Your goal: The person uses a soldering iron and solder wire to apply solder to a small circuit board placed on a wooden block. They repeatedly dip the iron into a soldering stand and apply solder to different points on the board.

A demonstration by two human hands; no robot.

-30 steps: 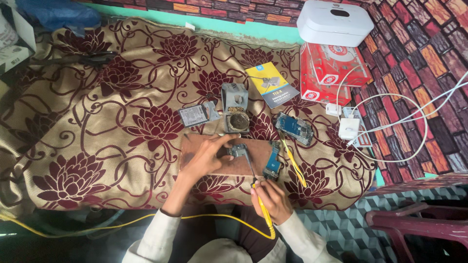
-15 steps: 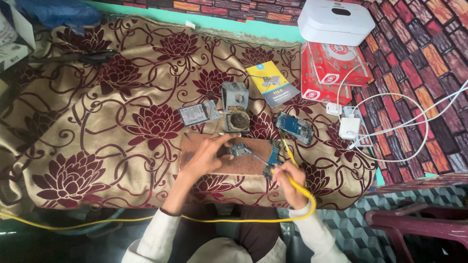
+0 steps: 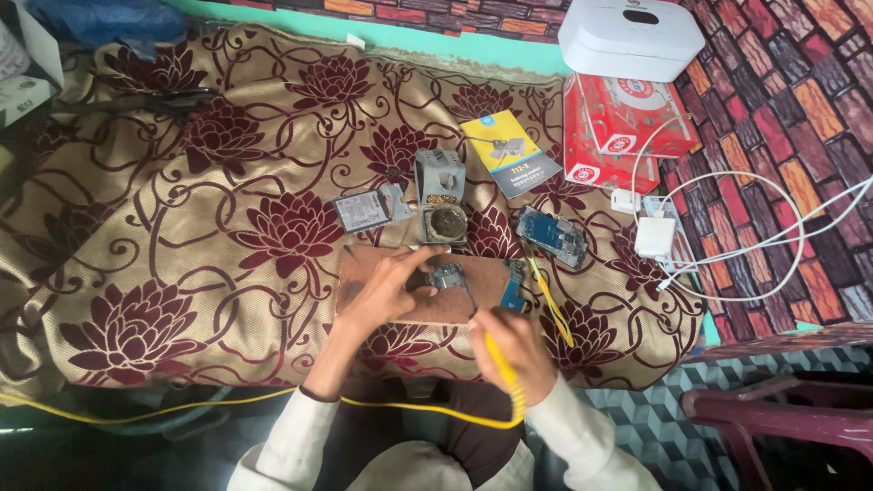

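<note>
Pinched under left hand [image 3: 386, 286] fingertips: small grey metal-shielded phone circuit board [image 3: 447, 275], flat on brown rectangular wooden work board [image 3: 364, 273], right of centre on it. Fist-closed right hand [image 3: 511, 350] around yellow-handled soldering iron [image 3: 498, 359], tip up near board's lower right edge; actual contact too small to tell. Changed vs half a second ago: right hand pulled back toward body from beside blue module, now lower and more central; yellow cable [image 3: 427, 414] loop moved from right of hand to under wrist; iron re-aimed along a steeper line into the part. Left hand essentially unmoved, same pin on the part. Reads as tip repositioned onto a joint, part held steady for it — judgement only. Long axis of circuit board roughly left-right, tilted slightly, running toward small blue PCB module [image 3: 512, 284] standing just beside wooden board's right edge. Iron axis near vertical in frame, tip pointing away from body and slightly left. Outward: grey tin with brass wire tip cleaner [image 3: 443, 220] just above wooden board, flat grey phone battery [image 3: 362, 211] left of it, blue phone motherboard [image 3: 552, 235] to right, white charger with cables [image 3: 655, 236] further right, all on gold cloth with maroon flowers [image 3: 182, 236].
</note>
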